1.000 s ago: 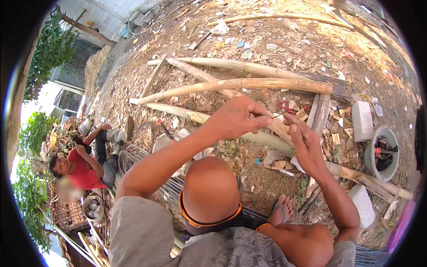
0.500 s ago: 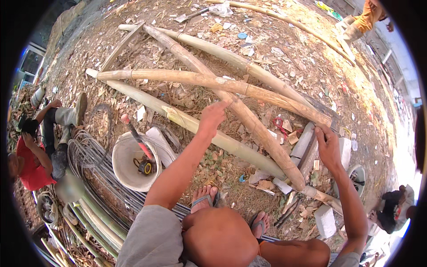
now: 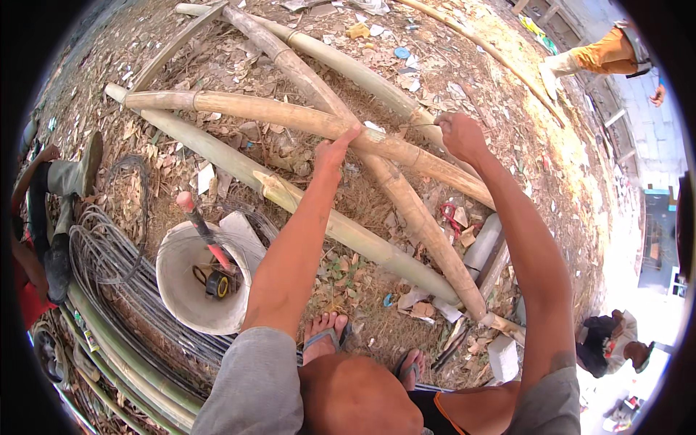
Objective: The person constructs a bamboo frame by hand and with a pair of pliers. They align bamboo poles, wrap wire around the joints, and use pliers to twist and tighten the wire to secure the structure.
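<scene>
Two round bamboo poles cross in front of me: one pole (image 3: 246, 106) runs left to right, the other pole (image 3: 413, 199) slants beneath it. My left hand (image 3: 332, 156) is at the crossing, fingers curled and fingertips against the upper pole. Whatever it pinches is hidden. Beyond the upper pole, my right hand (image 3: 462, 136) is raised and closed, with a thin dark strand like wire (image 3: 420, 125) at its fingertips. Paler poles lie on either side, a near pole (image 3: 370, 246) and a far pole (image 3: 355, 72), and a short crosspiece (image 3: 170, 51) joins their left ends.
A whitish bucket (image 3: 170, 290) at left holds a red-handled tool (image 3: 216, 250) and a tape measure (image 3: 217, 284). Coiled wire (image 3: 109, 250) and green bamboo lie beside it. A white block (image 3: 504, 357) sits near my right knee. Other people are at left, upper right (image 3: 605, 54) and lower right.
My right hand has left the right end of the upper pole and moved up and left, past that pole. My left hand stays at the crossing. The view has shifted.
</scene>
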The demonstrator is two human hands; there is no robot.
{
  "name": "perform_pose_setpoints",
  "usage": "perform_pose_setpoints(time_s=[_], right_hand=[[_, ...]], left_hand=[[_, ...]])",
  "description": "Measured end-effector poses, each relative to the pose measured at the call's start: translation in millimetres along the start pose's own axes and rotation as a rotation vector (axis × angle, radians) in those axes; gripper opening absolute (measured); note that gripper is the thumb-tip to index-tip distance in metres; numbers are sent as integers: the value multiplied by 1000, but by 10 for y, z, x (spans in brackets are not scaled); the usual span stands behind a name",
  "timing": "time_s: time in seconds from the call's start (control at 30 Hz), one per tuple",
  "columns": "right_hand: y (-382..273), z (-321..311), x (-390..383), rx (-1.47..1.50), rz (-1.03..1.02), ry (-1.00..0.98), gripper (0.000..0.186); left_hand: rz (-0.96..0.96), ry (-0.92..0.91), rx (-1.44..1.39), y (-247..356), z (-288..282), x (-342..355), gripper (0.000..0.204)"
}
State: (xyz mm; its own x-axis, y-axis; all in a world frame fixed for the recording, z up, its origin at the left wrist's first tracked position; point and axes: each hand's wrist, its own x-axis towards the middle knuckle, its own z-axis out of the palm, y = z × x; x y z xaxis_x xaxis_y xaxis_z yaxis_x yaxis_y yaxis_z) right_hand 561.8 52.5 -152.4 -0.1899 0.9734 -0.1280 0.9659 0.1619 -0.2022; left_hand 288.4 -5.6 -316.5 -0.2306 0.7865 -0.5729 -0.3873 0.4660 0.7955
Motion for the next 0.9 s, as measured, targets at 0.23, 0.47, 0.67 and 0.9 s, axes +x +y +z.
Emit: perform_pose_setpoints(time_s=[0.23, 0.47, 0.67, 0.9], right_hand=[[-396, 383, 541, 314, 153, -422, 34], [-289, 591, 891, 346, 170, -608, 38], [-549, 576, 990, 196, 42, -634, 42], [-415, 829, 964, 352, 85, -662, 36]], left_hand=[[86, -256, 137, 111, -302, 104, 97], [45, -260, 344, 163, -96, -104, 108], [151, -251, 393, 40, -248, 129, 112], [287, -273, 198, 47, -163, 29, 100]])
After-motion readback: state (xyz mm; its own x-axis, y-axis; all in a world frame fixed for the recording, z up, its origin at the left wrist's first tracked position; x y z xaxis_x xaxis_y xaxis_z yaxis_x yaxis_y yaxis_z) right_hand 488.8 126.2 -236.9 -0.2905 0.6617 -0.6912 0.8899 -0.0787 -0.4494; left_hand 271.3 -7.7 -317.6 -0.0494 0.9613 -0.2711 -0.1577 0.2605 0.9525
